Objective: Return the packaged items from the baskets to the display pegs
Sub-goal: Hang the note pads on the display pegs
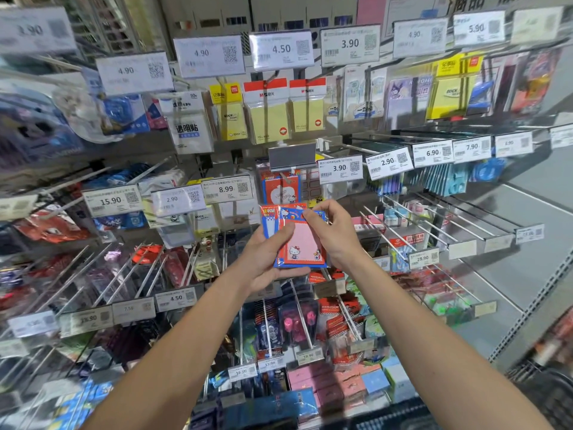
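Two or more cartoon notepad packets, head view, held fanned just below a matching hung packet. Risk: overlapping packets could slide apart or miss the peg. Left hand cradles the stack from beneath, thumb across its face. Right hand pinches the front packet's top edge.

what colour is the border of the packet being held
Red border, blue edge on the packet; head view.

Bright, even store light; sharp centre, glare on price tags, blurred, bowed edges.
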